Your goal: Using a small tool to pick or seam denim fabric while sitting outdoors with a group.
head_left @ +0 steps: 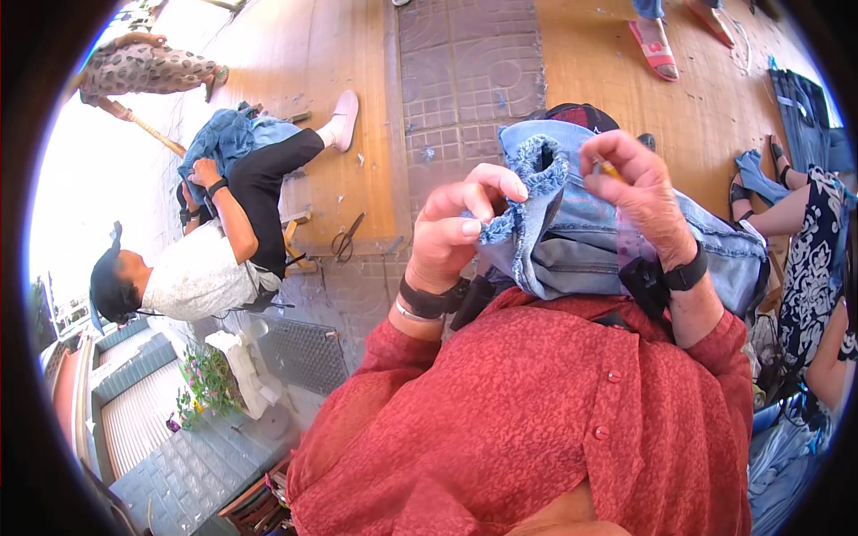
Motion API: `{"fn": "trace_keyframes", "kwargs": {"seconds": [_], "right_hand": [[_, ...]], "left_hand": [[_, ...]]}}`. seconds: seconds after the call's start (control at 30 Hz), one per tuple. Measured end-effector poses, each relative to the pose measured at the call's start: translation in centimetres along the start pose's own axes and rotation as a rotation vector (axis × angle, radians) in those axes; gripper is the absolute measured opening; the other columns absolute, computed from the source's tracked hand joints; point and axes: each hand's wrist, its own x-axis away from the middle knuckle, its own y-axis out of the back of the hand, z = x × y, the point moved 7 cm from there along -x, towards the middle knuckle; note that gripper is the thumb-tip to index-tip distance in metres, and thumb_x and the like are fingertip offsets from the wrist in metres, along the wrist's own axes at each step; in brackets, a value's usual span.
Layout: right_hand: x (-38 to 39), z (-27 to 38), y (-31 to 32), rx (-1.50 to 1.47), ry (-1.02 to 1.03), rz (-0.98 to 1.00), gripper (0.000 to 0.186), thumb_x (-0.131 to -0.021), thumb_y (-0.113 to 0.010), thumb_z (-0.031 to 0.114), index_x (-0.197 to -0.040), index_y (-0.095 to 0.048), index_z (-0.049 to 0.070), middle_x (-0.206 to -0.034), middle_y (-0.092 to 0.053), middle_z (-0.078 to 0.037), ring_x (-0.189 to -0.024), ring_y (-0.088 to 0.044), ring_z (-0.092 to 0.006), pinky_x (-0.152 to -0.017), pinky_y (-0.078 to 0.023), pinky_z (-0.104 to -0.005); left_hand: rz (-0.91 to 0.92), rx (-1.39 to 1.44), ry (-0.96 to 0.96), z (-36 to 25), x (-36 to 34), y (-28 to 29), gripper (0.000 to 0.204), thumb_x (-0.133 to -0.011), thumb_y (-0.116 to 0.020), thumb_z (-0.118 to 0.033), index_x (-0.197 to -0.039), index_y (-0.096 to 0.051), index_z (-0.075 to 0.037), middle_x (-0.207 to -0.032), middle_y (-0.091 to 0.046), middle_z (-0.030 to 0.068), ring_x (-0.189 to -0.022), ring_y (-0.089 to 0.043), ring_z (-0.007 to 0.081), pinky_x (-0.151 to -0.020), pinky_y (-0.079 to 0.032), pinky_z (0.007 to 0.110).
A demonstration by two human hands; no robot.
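Observation:
A light blue denim garment (585, 246) lies across my lap, with a frayed, fluffy edge (559, 179) curling round an opening near its top. My left hand (451, 214) pinches a strip of that fringed edge between thumb and fingers. Just right of the opening, my right hand (639, 183) is closed on a small yellow-handled tool (609, 169); its tip is too small to make out. The right hand is raised over the denim, and I cannot tell whether the tool touches the cloth.
Scissors (347, 239) lie on the floor at left. Beside them a seated person (201, 277) holds other denim (228, 138). More people's legs and feet show at top right, with jeans (800, 107) at the right edge. Flowers (210, 384) stand at lower left.

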Motion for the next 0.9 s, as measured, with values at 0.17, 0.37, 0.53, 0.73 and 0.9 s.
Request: {"fn": "trace_keyframes", "kwargs": {"seconds": [0.17, 0.37, 0.53, 0.73, 0.9], "right_hand": [[-0.6, 3.1, -0.9, -0.044, 0.162, -0.064, 0.03, -0.077, -0.059, -0.003, -0.105, -0.051, 0.002, -0.099, -0.053, -0.001, -0.099, -0.049, -0.0091, -0.088, -0.038, -0.0229], [-0.6, 0.9, 0.3, 0.067, -0.028, 0.023, 0.028, -0.079, -0.06, 0.002, -0.106, -0.052, 0.001, -0.099, -0.054, 0.0, -0.095, -0.05, -0.0065, -0.084, -0.041, -0.0217], [-0.3, 1.8, 0.4, -0.023, -0.02, -0.067, 0.026, -0.081, -0.058, 0.003, -0.106, -0.052, 0.001, -0.099, -0.054, 0.001, -0.091, -0.049, -0.0061, -0.085, -0.04, -0.0203], [-0.9, 1.9, -0.3, 0.081, -0.027, -0.111, 0.024, -0.082, -0.057, 0.004, -0.106, -0.052, 0.002, -0.098, -0.054, 0.001, -0.091, -0.049, -0.0065, -0.084, -0.041, -0.0205], [-0.6, 1.9, -1.3, 0.034, -0.032, -0.04, 0.022, -0.083, -0.056, 0.004, -0.105, -0.052, 0.001, -0.098, -0.054, 0.0, -0.092, -0.05, -0.007, -0.085, -0.041, -0.0207]], "left_hand": [[-0.005, 0.023, 0.021, -0.1, 0.3, 0.4, 0.015, -0.071, -0.058, -0.018, -0.069, -0.053, -0.003, -0.103, -0.052, 0.0187, -0.1, -0.048, 0.0292, -0.09, -0.034, 0.04], [0.02, -0.022, 0.019, -0.6, -0.1, 0.7, 0.015, -0.071, -0.057, -0.016, -0.066, -0.052, -0.004, -0.102, -0.054, 0.0194, -0.098, -0.05, 0.0279, -0.088, -0.035, 0.039], [-0.365, -0.491, 0.233, -2.2, 0.3, 4.0, 0.007, -0.071, -0.055, -0.007, -0.074, -0.055, -0.001, -0.103, -0.057, 0.0132, -0.092, -0.054, 0.0197, -0.085, -0.039, 0.029], [-0.265, -1.406, -0.189, -5.5, -2.0, -1.8, 0.025, -0.077, -0.058, -0.003, -0.101, -0.054, -0.002, -0.109, -0.055, 0.0105, -0.101, -0.051, 0.0199, -0.089, -0.039, 0.03], [-0.247, -0.968, 0.324, 0.7, -2.7, -0.4, 0.023, -0.073, -0.067, -0.006, -0.095, -0.06, -0.001, -0.088, -0.061, 0.0047, -0.084, -0.054, 0.0114, -0.076, -0.044, 0.025]]}}
